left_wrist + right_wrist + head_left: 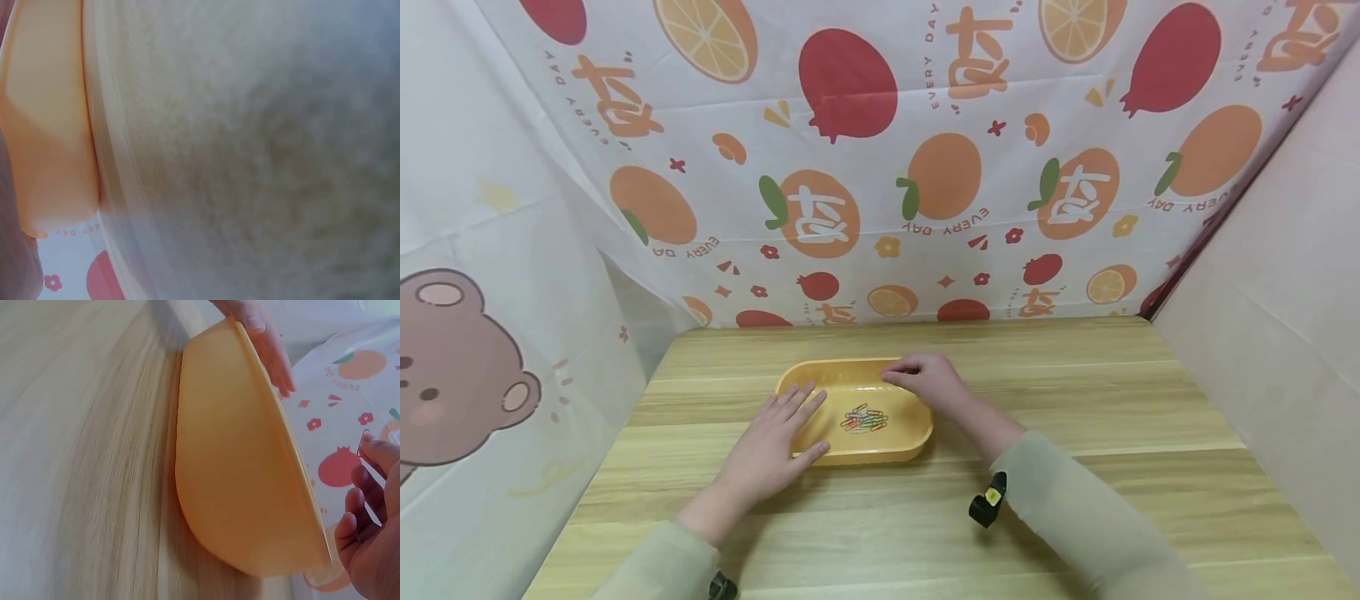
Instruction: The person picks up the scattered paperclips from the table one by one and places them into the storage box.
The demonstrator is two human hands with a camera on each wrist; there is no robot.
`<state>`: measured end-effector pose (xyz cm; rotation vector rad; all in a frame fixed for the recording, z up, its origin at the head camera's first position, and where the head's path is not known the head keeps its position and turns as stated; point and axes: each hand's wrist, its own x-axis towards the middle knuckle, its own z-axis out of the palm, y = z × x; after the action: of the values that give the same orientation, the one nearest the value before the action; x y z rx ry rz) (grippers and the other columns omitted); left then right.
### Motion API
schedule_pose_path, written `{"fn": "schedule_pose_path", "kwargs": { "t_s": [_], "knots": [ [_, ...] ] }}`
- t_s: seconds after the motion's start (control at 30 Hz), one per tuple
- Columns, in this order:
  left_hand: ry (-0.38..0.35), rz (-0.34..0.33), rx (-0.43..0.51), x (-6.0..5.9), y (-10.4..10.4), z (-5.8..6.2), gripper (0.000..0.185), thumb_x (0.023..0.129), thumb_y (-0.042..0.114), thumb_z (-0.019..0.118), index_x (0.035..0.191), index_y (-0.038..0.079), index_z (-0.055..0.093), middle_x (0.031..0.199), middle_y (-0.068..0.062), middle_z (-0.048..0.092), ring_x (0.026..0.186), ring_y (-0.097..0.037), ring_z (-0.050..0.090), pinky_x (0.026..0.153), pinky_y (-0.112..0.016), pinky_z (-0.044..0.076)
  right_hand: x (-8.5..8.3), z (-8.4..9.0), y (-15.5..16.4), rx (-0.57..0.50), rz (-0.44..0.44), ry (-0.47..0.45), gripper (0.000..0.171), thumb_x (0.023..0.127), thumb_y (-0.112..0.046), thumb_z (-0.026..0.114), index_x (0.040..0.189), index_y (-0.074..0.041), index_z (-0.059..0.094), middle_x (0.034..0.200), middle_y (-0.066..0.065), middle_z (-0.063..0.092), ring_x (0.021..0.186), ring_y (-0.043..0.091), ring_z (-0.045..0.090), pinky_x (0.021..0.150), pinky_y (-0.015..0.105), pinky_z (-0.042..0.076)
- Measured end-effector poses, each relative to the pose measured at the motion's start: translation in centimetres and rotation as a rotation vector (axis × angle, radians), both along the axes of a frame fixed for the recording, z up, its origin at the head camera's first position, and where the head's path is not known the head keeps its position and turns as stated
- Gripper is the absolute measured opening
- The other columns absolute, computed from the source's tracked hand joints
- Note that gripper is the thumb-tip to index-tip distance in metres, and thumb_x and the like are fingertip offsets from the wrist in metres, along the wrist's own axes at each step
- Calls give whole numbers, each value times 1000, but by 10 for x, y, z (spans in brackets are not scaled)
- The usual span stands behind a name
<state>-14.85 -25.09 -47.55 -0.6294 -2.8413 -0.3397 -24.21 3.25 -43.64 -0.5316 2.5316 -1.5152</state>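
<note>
A shallow yellow-orange tray (859, 457) with rounded ends stands on the wooden table. Several coloured paper clips (864, 418) lie in a loose pile on its floor. My left hand (772, 440) rests over the tray's left end, fingers spread and straight, thumb by the near rim. Above the far right rim, my right hand (931, 381) pinches a red paper clip (362, 444) between thumb and fingertip, as the right wrist view shows. The left wrist view has mostly a blurred sleeve, the tray's side (50, 125) and a sliver of the hand.
The wooden table (1075, 400) extends around the tray on all sides. Behind it hangs a white cloth (880, 250) printed with fruit. A pale cloth with a bear print (460, 375) hangs at the left, and a plain pale one (1285, 292) at the right.
</note>
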Motion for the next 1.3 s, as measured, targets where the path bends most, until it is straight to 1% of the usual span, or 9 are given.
{"fn": "schedule_pose_path", "kwargs": {
  "t_s": [0.17, 0.3, 0.4, 0.53, 0.77, 0.87, 1.03, 1.17, 1.3],
  "knots": [
    [-6, 2, -11, 0, 0, 0, 76, 94, 61, 54, 157, 23, 32, 163, -3, 25, 150, -30, 20, 122, -52, 14, 1, -1, -8, -4, 4, -6, 15, 89, -30, 75, 99, -19, 80, 91, -6, 71, 85, 13, 61, 73, 28, 54],
    [-7, 3, -10, 0, -1, 1, 77, 94, 62, 53, 157, 23, 32, 163, -4, 26, 150, -30, 20, 121, -52, 15, 1, -3, -14, 36, 24, 22, 14, 90, -30, 75, 98, -20, 80, 90, -8, 71, 85, 12, 61, 73, 27, 55],
    [-7, 3, -5, 0, -1, 1, 77, 94, 61, 55, 157, 23, 32, 163, -4, 26, 150, -30, 20, 121, -53, 15, 1, -5, -18, 110, 47, 64, 13, 91, -31, 74, 97, -21, 80, 90, -11, 70, 84, 11, 60, 72, 27, 54],
    [-5, 0, -10, 0, -1, 1, 76, 94, 59, 56, 157, 23, 32, 163, -4, 26, 149, -30, 20, 121, -54, 16, 1, -8, -25, 257, 83, 143, 12, 92, -33, 72, 96, -24, 79, 89, -16, 69, 81, 8, 57, 71, 26, 50],
    [-3, -2, -7, -2, -2, 0, 76, 94, 60, 55, 157, 23, 32, 163, -4, 26, 150, -29, 20, 120, -54, 16, 1, -10, -41, 465, 165, 269, 10, 92, -26, 72, 91, -20, 79, 85, -13, 70, 79, 6, 60, 75, 25, 52],
    [3, -6, -12, -2, -2, 0, 76, 95, 62, 52, 157, 23, 32, 163, -4, 26, 149, -29, 21, 120, -55, 17, 0, -12, -46, 547, 185, 283, 9, 91, -24, 72, 88, -19, 79, 81, -12, 68, 76, 6, 59, 74, 24, 51],
    [2, -6, -13, -3, -2, 1, 77, 95, 66, 47, 157, 23, 32, 163, -3, 25, 149, -29, 21, 120, -54, 18, 0, -17, -54, 653, 191, 264, 10, 91, -23, 71, 84, -20, 78, 77, -12, 64, 73, 7, 55, 70, 26, 50],
    [11, -7, -4, -4, -2, 0, 75, 94, 59, 55, 156, 23, 33, 162, -3, 26, 149, -29, 22, 121, -54, 17, 2, -21, -57, 711, 180, 266, 10, 90, -21, 71, 84, -21, 79, 79, -12, 67, 73, 7, 56, 72, 27, 50],
    [16, -10, -1, -5, -2, -1, 76, 93, 55, 61, 156, 22, 34, 162, -3, 27, 149, -30, 22, 121, -54, 16, 4, -22, -58, 735, 181, 268, 12, 89, -21, 70, 81, -22, 78, 76, -12, 66, 68, 9, 54, 67, 27, 48]
  ]
}}
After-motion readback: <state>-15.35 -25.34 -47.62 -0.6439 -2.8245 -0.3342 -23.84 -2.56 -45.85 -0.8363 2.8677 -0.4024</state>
